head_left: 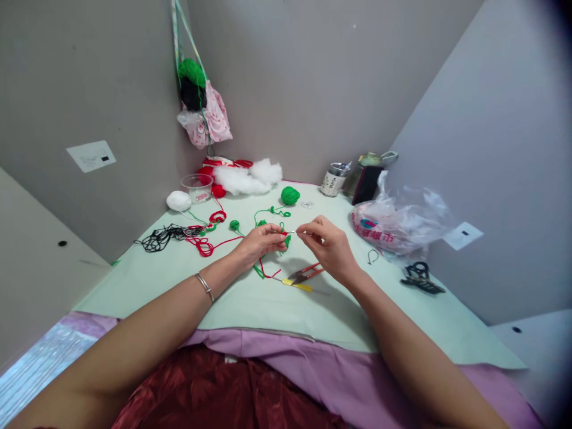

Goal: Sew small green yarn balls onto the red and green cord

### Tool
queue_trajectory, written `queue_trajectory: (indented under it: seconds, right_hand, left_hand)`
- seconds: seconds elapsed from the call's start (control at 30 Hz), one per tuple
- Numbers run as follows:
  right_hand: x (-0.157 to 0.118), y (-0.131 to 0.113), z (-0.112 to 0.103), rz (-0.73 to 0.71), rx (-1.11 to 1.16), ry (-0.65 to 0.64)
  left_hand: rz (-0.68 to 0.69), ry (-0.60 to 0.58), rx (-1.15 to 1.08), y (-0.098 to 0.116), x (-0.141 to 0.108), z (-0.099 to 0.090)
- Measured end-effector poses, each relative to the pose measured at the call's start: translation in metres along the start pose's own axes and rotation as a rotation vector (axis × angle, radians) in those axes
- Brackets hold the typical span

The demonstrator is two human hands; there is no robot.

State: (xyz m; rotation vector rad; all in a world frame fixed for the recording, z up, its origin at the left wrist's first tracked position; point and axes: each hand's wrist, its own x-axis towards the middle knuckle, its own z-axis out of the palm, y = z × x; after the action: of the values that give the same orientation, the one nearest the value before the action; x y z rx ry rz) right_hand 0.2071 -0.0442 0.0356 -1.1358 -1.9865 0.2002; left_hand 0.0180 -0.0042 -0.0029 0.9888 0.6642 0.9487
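Observation:
My left hand (263, 244) is closed, pinching a small piece of red and green yarn work (285, 236) near the middle of the table. My right hand (326, 244) is also closed, thumb and fingertips pressed round a thin silver needle-like tool (292, 232) whose other end meets the yarn work. Its exact kind is too small to tell. Red yarn (263, 269) trails down from my left hand. Below my hands lie orange-handled thread snips (305, 274) and a yellow-handled tool (297, 285). A green yarn ball (290, 195) sits beyond them.
Black yarn (165, 238), red yarn loops (201, 245) and a clear plastic tub (197, 188) lie left. White stuffing (248, 177) is at the back. On the right are a tin (334, 180), a phone (367, 185), a plastic bag (397, 223) and a black hair claw (422, 278).

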Motion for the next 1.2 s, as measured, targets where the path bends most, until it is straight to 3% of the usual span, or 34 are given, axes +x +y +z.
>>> queue_trajectory:
  seconds: [0.2, 0.53, 0.73, 0.87, 1.1, 1.2]
  right_hand:
    - [-0.004, 0.005, 0.003, -0.091, -0.202, -0.086]
    - [-0.005, 0.010, 0.008, -0.096, -0.258, -0.119]
    - [-0.008, 0.011, 0.019, -0.040, -0.289, -0.166]
    - [-0.008, 0.012, 0.027, 0.044, -0.174, -0.124]
    - [-0.005, 0.011, 0.024, 0.152, 0.297, -0.123]
    - [-0.005, 0.013, 0.027, 0.169, 0.371, -0.146]
  left_hand:
    - [0.014, 0.002, -0.007, -0.002, 0.001, -0.001]
    - [0.017, 0.008, 0.052, 0.001, 0.000, 0.003]
    - [0.157, 0.017, 0.254, -0.010, 0.001, 0.002]
    - [0.221, 0.003, 0.347, -0.015, 0.002, 0.002]
    - [0.191, 0.046, 0.174, -0.007, 0.001, 0.001]
    - [0.210, 0.040, 0.175, -0.006, 0.000, 0.002]
